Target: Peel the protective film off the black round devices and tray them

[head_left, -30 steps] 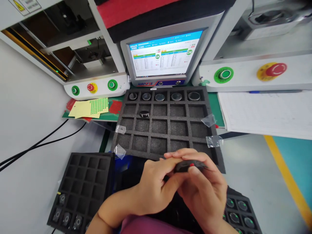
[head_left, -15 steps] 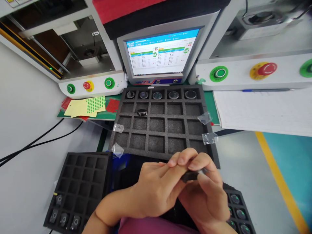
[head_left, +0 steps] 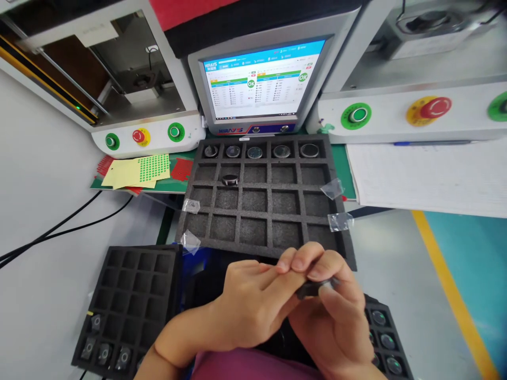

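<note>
Close to my body, both hands are closed together around a dark watch case [head_left: 311, 288], mostly covered by fingers. My right hand [head_left: 340, 311] grips it between thumb and fingers. From the other side, my left hand [head_left: 253, 306] presses its fingers to it, beneath the right fingertips. Beyond the hands lies a black foam tray [head_left: 253, 211] with square pockets. Its back row holds several round watch cases, one being a watch case [head_left: 255, 152] in the middle. Another watch case [head_left: 230, 180] stands on edge in the second row.
A monitor [head_left: 269, 84] stands behind the tray, between two machines with green buttons [head_left: 359, 115] and red stop buttons [head_left: 435, 107]. Lower left is another foam tray [head_left: 132, 282] with several wrapped parts. A tray of watch cases [head_left: 387, 342] is lower right. Papers [head_left: 428, 177] and a pen [head_left: 435, 142] lie right.
The view has shifted very slightly. Both hands keep their hold on the watch case, with only a small movement of the right fingers and thumb.
</note>
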Tool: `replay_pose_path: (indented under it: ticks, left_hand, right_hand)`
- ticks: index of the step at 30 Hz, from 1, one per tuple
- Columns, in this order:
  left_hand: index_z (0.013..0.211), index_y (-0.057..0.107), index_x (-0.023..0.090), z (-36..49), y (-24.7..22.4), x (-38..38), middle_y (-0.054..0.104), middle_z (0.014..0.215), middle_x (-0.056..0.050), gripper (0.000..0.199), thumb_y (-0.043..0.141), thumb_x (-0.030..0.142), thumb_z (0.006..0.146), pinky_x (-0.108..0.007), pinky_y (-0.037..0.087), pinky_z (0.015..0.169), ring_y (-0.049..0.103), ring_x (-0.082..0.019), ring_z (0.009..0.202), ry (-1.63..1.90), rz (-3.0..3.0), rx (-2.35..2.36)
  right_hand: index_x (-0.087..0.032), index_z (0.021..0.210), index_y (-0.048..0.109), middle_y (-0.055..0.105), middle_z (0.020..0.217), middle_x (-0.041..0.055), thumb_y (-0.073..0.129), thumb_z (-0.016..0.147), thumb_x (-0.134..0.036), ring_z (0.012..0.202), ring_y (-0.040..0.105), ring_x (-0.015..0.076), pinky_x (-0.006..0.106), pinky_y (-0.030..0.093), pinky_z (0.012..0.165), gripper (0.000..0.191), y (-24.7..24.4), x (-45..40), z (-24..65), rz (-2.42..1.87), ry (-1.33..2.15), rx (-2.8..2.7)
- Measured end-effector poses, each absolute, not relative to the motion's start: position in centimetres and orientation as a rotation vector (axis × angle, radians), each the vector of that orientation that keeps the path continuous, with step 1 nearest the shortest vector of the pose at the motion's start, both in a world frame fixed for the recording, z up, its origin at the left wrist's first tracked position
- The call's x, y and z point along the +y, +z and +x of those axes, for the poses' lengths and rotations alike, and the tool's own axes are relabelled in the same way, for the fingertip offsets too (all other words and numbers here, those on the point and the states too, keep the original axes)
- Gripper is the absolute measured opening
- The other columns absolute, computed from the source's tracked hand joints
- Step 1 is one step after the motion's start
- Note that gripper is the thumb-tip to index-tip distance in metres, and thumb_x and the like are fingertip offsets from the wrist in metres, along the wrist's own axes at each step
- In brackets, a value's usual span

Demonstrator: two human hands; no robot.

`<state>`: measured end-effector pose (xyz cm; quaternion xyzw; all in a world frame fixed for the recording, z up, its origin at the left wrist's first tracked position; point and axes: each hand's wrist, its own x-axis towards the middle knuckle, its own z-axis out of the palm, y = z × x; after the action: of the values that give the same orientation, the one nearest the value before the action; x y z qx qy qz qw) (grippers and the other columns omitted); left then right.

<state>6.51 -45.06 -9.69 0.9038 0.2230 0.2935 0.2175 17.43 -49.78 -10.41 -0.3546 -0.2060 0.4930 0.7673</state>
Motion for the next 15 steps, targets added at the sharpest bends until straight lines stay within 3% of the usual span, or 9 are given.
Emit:
replay_pose_path:
  ticks: [4,9,15]
  left_hand:
    - [0.098,0.064,0.012,6.7,-9.8,-45.0,0.067,0.065,-0.002,0.029,0.040,0.029,0.102,-0.024,0.044,0.049,0.063,-0.013,0.051,0.864,2.335,0.652]
    - [0.100,0.066,0.014,6.7,-9.9,-45.0,0.055,0.047,0.006,0.028,0.048,0.036,0.101,-0.020,0.039,0.046,0.052,-0.008,0.039,0.779,1.963,0.653]
    - [0.099,0.066,0.014,7.1,-10.7,-45.0,0.066,0.060,-0.001,0.029,0.044,0.032,0.101,-0.021,0.046,0.051,0.062,-0.012,0.052,1.034,2.104,0.518]
  right_hand:
    - [-0.023,0.079,0.069,0.061,0.080,0.0011,0.071,0.085,-0.026,0.078,0.068,0.0166,0.032,0.062,0.073,0.007,-10.7,-49.8,17.5,-0.776,1.058,-0.475]
    - [-0.024,0.098,0.070,0.064,0.098,0.0047,0.061,0.094,-0.025,0.096,0.070,0.0231,0.038,0.062,0.081,0.010,-11.3,-50.6,17.5,-0.903,0.953,-0.650]
    - [-0.022,0.099,0.069,0.065,0.093,0.0038,0.055,0.094,-0.016,0.087,0.069,0.0181,0.032,0.061,0.079,0.016,-10.9,-51.0,17.1,-0.977,0.726,-0.789]
